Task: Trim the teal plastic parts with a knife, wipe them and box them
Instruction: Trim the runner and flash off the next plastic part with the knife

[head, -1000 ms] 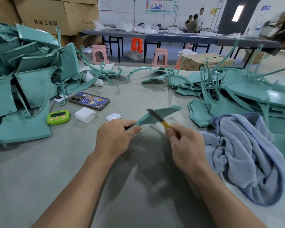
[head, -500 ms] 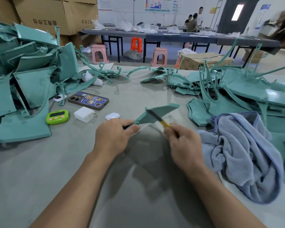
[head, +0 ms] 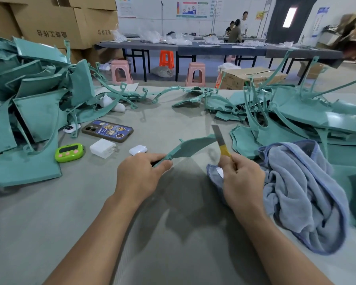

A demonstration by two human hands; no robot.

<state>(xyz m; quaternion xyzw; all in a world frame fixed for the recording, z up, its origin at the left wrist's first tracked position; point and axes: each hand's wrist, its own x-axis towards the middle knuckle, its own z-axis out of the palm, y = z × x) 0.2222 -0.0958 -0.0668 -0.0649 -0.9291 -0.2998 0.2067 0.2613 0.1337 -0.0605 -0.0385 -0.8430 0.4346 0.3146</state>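
**Knife swung off the part to its right tip**

Head view: half a second ago the knife (head: 220,140) lay slanted across the teal part (head: 190,148). Now it stands nearly upright, blade at the part's right-hand tip, and the right hand (head: 242,178) has shifted right, over a corner of the blue towel (head: 300,182). That hand's fingers are curled round the yellow handle. The left hand (head: 141,175) grips the part's narrow end, holding it above the table (head: 70,223) with the long curved edge facing away from the person.

Bare grey table lies between and in front of the forearms. A left heap (head: 29,99) and a right heap (head: 296,116) of teal parts close in both sides. Near the left hand lie an earbud case (head: 138,150), a charger (head: 102,148), a green timer (head: 69,152) and a phone (head: 107,131).
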